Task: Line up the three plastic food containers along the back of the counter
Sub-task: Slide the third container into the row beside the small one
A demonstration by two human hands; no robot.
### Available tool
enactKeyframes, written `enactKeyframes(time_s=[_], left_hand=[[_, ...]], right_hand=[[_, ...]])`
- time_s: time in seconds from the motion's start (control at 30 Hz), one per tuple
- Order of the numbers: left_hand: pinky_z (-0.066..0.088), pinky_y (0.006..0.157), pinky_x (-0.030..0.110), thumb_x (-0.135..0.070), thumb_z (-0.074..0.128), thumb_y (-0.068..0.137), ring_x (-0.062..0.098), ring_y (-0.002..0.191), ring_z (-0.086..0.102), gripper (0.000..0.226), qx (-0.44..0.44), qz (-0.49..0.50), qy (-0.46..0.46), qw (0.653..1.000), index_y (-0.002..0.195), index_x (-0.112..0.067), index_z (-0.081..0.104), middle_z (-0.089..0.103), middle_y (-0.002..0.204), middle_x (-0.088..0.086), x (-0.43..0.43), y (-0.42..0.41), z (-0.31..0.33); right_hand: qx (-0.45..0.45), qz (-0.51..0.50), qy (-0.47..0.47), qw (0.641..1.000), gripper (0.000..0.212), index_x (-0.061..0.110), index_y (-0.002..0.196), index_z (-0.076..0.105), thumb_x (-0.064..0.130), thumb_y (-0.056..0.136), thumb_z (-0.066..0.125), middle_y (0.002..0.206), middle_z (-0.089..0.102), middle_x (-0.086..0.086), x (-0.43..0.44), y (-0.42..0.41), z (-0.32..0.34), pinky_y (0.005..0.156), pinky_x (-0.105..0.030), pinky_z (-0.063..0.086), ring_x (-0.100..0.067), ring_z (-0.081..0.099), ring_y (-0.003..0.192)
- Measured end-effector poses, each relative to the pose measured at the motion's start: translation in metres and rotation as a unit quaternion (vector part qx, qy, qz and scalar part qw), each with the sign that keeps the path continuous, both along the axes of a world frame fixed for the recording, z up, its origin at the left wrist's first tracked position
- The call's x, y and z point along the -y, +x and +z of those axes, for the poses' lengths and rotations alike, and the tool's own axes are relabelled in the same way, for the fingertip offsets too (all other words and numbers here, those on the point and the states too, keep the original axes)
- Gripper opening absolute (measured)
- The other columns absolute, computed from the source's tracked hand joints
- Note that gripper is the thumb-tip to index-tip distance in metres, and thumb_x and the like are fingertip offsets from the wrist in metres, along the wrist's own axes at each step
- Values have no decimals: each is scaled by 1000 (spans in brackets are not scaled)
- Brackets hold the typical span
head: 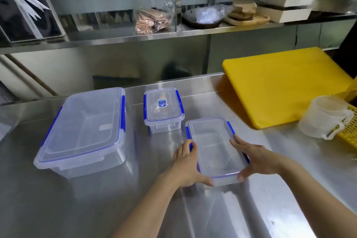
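On the steel tabletop (270, 160): large container (83, 131) and small container (163, 111) parked far, near the back edge. Long flat container (214, 150) nearer, clasped between left hand (186, 166) and right hand (257, 158). Two placed, apparently; one left to push back.

On the bench (77, 199), the large container (85, 129) sits at centre-left of the frame, the small container (163, 111) to its right, the shallow container (214, 149) lower right of that. A cutting board (286, 85) and measuring jug (324, 118) lie at the right.
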State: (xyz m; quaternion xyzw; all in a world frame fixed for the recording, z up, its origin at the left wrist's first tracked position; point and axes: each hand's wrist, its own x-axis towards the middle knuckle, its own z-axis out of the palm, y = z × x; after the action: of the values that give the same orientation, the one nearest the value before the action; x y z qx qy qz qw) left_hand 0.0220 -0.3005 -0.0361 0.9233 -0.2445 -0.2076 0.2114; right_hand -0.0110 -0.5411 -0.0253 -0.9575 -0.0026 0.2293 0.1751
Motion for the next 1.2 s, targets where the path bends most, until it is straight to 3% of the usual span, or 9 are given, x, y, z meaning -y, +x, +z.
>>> enactKeyframes(time_s=[0.17, 0.37, 0.53, 0.67, 0.9, 0.97, 1.03, 1.1, 1.2], left_hand=[[22, 117, 37, -54, 71, 69, 18, 143, 14, 105, 15, 41, -43, 998, 147, -14, 13, 9, 157, -1, 33, 33, -5], [31, 109, 35, -39, 57, 87, 17, 142, 24, 71, 76, 67, -32, 994, 145, -14, 24, 17, 158, -2, 59, 85, -5], [39, 102, 40, -36, 53, 90, 25, 135, 37, 61, 106, 99, 2, 989, 141, -11, 29, 24, 156, 2, 77, 120, -5], [42, 100, 42, -31, 50, 93, 29, 131, 42, 57, 110, 119, 1, 987, 142, -12, 27, 22, 156, 2, 85, 141, -7], [43, 100, 41, -31, 48, 94, 25, 133, 41, 56, 129, 143, -1, 981, 142, -14, 26, 20, 157, -2, 93, 160, -18], [40, 104, 39, -32, 46, 95, 22, 139, 31, 58, 147, 139, 11, 979, 144, -14, 22, 17, 158, -1, 95, 159, -21], [36, 107, 38, -32, 45, 95, 20, 142, 25, 58, 156, 141, 16, 978, 145, -13, 21, 18, 158, 1, 96, 155, -21], [37, 105, 37, -33, 47, 94, 22, 137, 34, 53, 174, 150, -4, 973, 141, -13, 31, 30, 154, 2, 95, 151, -16], [42, 100, 38, -38, 48, 92, 23, 126, 45, 49, 224, 173, -54, 958, 135, -17, 40, 44, 144, -1, 83, 140, -3]], right_hand=[[50, -40, 66, 996, 86, 23, 142, 31, 33, 70, 77, 155, 18, 10, 23, 36, 1, 110, -28, 29, -14, 33, 135], [94, -55, 84, 991, 77, 15, 143, 27, 28, 80, 68, 156, 16, 4, 34, 93, -7, 110, -28, 29, -15, 32, 137], [99, -41, 84, 991, 70, 14, 144, 24, 26, 86, 61, 157, 12, 4, 41, 139, -9, 105, -27, 30, -16, 40, 132], [109, -36, 83, 990, 64, 13, 144, 23, 24, 90, 55, 157, 10, 1, 43, 162, -11, 110, -29, 23, -17, 27, 140], [143, 1, 25, 989, 59, 16, 144, 22, 29, 93, 48, 157, 15, 0, 43, 175, -10, 104, -32, 36, -22, 31, 138], [150, 5, -32, 988, 60, 19, 145, 18, 36, 93, 43, 158, 11, 2, 44, 174, -12, 104, -35, 37, -22, 28, 139], [157, 18, -116, 981, 60, 21, 146, 13, 41, 95, 35, 158, 8, 3, 42, 172, -14, 110, -37, 28, -20, 19, 143], [149, 17, -177, 973, 59, 20, 146, 9, 42, 96, 29, 158, 6, 1, 36, 170, -13, 116, -39, 15, -19, 7, 145], [176, -4, -221, 959, 52, 14, 140, 24, 38, 96, 34, 156, 18, -8, 18, 164, -7, 115, -43, 15, -25, 14, 143]])
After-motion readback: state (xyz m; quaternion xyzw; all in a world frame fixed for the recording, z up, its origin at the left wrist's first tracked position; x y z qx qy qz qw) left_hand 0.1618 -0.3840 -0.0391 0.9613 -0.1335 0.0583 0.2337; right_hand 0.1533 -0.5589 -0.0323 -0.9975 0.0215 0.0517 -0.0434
